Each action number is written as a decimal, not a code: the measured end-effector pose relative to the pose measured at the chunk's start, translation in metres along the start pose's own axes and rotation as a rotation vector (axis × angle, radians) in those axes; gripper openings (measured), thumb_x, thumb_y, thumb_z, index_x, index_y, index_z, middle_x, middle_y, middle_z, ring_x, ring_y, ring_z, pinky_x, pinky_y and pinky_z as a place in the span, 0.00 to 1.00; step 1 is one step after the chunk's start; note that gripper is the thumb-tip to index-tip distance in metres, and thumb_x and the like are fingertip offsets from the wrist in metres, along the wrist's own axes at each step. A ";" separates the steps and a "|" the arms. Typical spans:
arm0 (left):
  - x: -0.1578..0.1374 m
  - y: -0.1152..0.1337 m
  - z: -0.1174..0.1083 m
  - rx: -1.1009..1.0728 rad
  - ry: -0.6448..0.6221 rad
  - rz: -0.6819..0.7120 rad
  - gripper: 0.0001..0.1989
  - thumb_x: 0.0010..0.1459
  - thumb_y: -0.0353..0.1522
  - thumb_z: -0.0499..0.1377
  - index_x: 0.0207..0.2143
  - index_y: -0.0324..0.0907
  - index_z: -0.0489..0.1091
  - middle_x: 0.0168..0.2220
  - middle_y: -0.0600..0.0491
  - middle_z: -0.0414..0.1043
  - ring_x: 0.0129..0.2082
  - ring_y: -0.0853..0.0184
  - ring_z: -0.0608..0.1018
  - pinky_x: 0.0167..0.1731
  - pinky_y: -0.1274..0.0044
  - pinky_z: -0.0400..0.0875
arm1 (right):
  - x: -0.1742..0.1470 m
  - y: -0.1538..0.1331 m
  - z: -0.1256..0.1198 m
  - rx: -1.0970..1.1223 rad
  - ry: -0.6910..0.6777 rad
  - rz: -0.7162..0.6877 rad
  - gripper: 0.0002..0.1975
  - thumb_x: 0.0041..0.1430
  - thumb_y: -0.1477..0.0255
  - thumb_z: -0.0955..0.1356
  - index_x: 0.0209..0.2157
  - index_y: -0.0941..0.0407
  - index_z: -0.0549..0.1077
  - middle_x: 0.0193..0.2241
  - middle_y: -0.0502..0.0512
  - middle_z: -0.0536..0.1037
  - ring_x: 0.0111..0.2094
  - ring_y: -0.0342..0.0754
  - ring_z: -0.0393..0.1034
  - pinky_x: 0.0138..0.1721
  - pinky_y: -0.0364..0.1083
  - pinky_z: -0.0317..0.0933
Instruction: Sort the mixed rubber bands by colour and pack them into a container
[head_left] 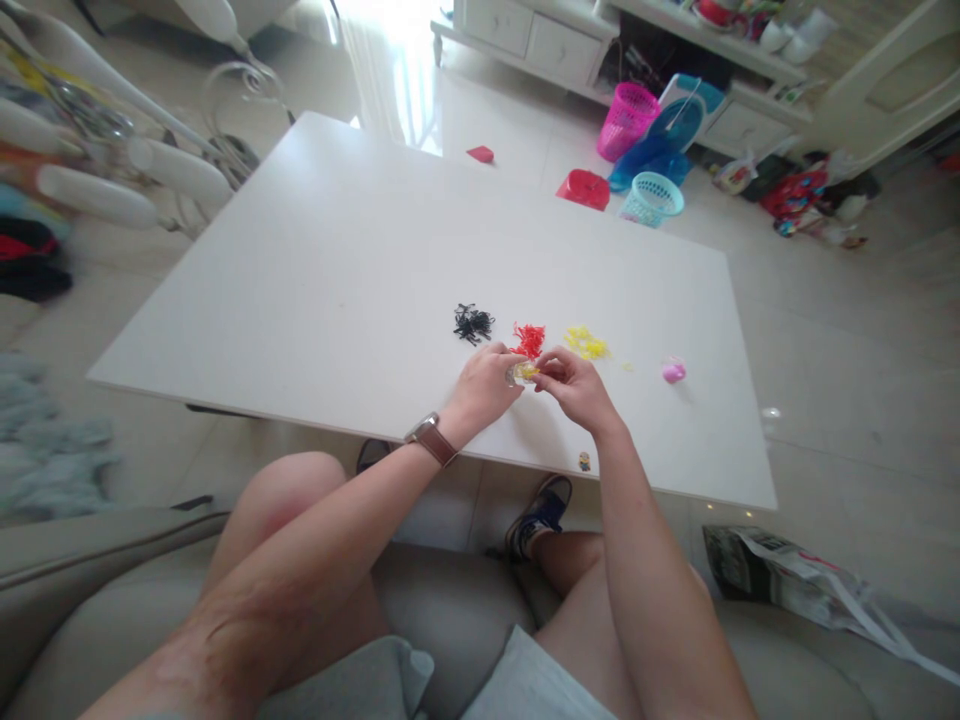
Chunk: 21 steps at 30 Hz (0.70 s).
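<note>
My left hand (484, 385) is closed around a small clear container (517, 374) with yellow bits showing inside. The fingers of my right hand (568, 385) are pinched together at the container's mouth; whether a yellow piece is between them is too small to tell. Just beyond the hands lies a pile of small red bands (529, 338). A pile of black bands (473, 323) is to its left, and a looser pile of yellow bands (586, 342) to its right. Farther right on the white table (360, 270) sits a small pink object (673, 371).
A small figure sticker (584, 461) is at the table's near edge. Beyond the far edge, on the floor, stand a pink basket (627, 120), a light-blue basket (652, 198) and a red container (585, 188). A plastic bag (795, 580) lies on the sofa at right.
</note>
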<state>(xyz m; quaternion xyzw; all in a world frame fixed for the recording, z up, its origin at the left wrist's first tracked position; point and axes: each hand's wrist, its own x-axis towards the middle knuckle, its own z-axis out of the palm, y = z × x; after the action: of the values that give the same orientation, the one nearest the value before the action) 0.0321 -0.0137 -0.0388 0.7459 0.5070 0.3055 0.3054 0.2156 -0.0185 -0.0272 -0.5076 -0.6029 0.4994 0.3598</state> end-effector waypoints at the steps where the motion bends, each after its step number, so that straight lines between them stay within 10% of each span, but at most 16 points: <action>1: 0.000 0.000 0.000 -0.004 0.000 -0.001 0.14 0.55 0.27 0.64 0.44 0.46 0.81 0.39 0.49 0.74 0.41 0.62 0.76 0.45 0.72 0.72 | 0.000 0.000 0.000 0.008 -0.001 -0.001 0.13 0.53 0.60 0.76 0.34 0.52 0.74 0.28 0.47 0.79 0.30 0.44 0.72 0.34 0.45 0.68; 21: 0.001 0.000 0.000 -0.041 0.028 -0.024 0.17 0.53 0.26 0.65 0.46 0.46 0.80 0.40 0.49 0.75 0.41 0.62 0.77 0.46 0.71 0.73 | -0.004 -0.010 -0.002 -0.302 0.135 -0.145 0.04 0.57 0.68 0.72 0.33 0.52 0.81 0.32 0.52 0.83 0.35 0.49 0.76 0.42 0.50 0.70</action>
<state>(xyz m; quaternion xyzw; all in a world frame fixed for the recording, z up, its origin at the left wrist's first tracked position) 0.0325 -0.0129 -0.0386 0.7290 0.5135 0.3227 0.3173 0.2159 -0.0219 -0.0166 -0.5434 -0.6805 0.3408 0.3543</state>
